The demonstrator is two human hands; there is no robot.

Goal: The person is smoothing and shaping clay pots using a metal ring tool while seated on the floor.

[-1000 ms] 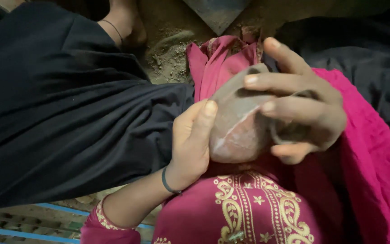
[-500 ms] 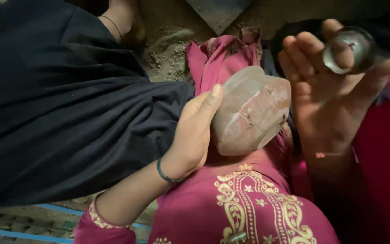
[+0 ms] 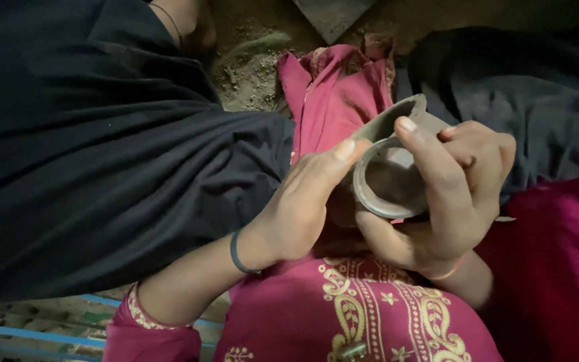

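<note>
Dirt floor (image 3: 252,64), black cloth (image 3: 102,147), magenta embroidered lap (image 3: 370,315)

A small, round, grey-brown unfired clay pot (image 3: 390,175) sits between the two hands, tipped so that its open mouth faces the camera. Its thick circular rim shows as a pale ring around a dark hollow. The right hand (image 3: 450,194) wraps its far side, forefinger laid over the rim; the left hand (image 3: 303,208) presses its near side, fingertip at the rim's edge.
</note>
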